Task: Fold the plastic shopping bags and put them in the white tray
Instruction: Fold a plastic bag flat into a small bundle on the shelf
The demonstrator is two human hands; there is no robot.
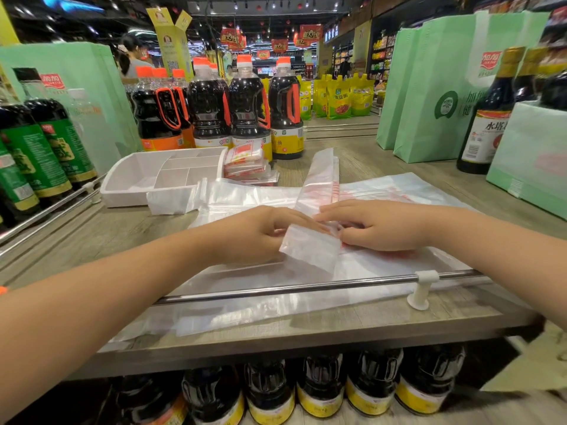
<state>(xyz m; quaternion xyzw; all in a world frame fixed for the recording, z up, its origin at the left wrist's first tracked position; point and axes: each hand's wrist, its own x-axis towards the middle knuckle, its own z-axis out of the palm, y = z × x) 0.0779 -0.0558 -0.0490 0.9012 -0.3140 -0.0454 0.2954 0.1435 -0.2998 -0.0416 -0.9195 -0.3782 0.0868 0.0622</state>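
A clear plastic shopping bag with red print point(319, 179) lies as a long folded strip across a pile of flat bags point(399, 191) on the grey wooden shelf. My left hand point(248, 231) pinches the strip's near end, which is turned over into a small folded flap point(310, 248). My right hand point(377, 225) presses fingers down on the strip right beside that flap. The white tray point(122, 187), with several compartments, sits at the back left. Several folded bags point(245, 167) are stacked against the tray's right side.
Dark soy sauce bottles point(245, 108) with orange caps stand behind the tray, green-labelled ones point(40, 148) at the left. Green tote bags point(429, 96) and a dark bottle point(487, 124) stand at the right. A metal rail point(306, 288) runs along the shelf's front edge.
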